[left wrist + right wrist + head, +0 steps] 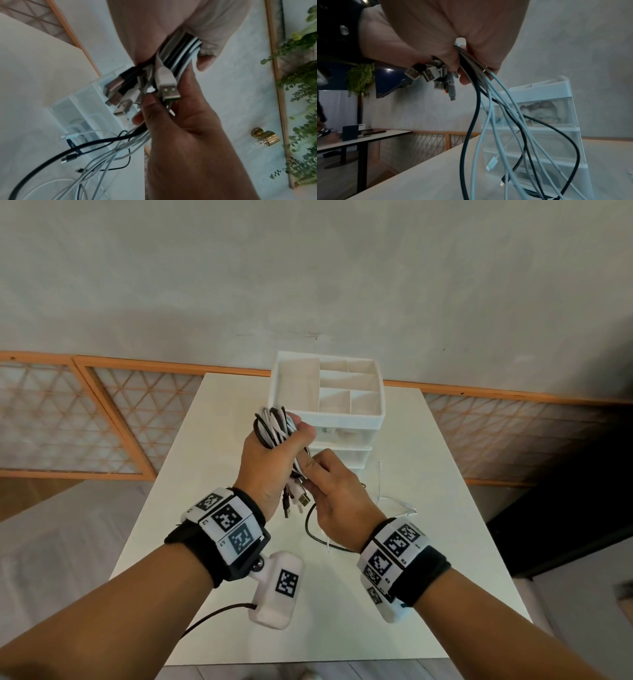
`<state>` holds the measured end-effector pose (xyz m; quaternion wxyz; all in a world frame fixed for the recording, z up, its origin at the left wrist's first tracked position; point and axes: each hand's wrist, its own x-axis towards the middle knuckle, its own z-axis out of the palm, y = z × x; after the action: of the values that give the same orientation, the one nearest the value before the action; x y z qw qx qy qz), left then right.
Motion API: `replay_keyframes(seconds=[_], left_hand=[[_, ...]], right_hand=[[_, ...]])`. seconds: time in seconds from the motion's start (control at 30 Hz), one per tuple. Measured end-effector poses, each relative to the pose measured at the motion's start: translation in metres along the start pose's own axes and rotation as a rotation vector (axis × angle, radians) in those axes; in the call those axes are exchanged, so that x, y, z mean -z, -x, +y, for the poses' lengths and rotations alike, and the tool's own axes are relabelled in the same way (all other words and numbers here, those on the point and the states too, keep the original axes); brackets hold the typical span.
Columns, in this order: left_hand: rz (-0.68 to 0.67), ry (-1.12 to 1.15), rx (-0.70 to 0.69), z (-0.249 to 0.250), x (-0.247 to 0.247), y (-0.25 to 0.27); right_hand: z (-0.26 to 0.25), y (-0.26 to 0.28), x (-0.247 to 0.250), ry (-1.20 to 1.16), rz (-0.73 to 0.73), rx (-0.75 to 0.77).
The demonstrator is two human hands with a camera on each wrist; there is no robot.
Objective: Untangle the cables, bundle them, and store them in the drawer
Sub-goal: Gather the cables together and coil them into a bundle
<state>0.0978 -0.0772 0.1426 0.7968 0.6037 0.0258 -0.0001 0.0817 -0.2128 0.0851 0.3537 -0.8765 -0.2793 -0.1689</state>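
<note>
My left hand grips a coiled bundle of black and white cables above the white table, just in front of the drawer unit. Several USB plugs stick out below that fist. My right hand pinches the loose strands right under the left hand. In the left wrist view the bundle runs through the left palm, and a white USB plug lies against the right hand. In the right wrist view the loose cable tails hang from the right hand to the tabletop.
The drawer unit has an open divided tray on top and clear drawers below, one with something inside. A clear acrylic piece lies on the table to the right. A black cable loop rests under my hands. Another table stands at the left.
</note>
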Motion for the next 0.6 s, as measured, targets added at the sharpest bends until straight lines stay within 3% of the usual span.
replay_keyframes(seconds=[0.2,0.27,0.37,0.53,0.6], left_hand=[[0.081,-0.198,-0.053,0.005,0.005,-0.003],[0.085,-0.239,-0.074,0.011,0.013,-0.003],[-0.028,-0.367,-0.079,0.016,0.02,-0.001],[-0.233,-0.543,-0.109,0.013,0.011,0.007],[-0.261,-0.565,-0.108,0.013,0.012,0.007]], right_hand=[[-0.004,0.001,0.013,-0.015,-0.097,-0.04],[-0.007,-0.004,0.033,-0.081,-0.057,-0.083],[-0.02,-0.023,0.062,-0.095,0.035,-0.079],[-0.045,-0.06,0.067,0.052,-0.085,0.092],[-0.04,-0.063,0.063,0.009,-0.028,0.09]])
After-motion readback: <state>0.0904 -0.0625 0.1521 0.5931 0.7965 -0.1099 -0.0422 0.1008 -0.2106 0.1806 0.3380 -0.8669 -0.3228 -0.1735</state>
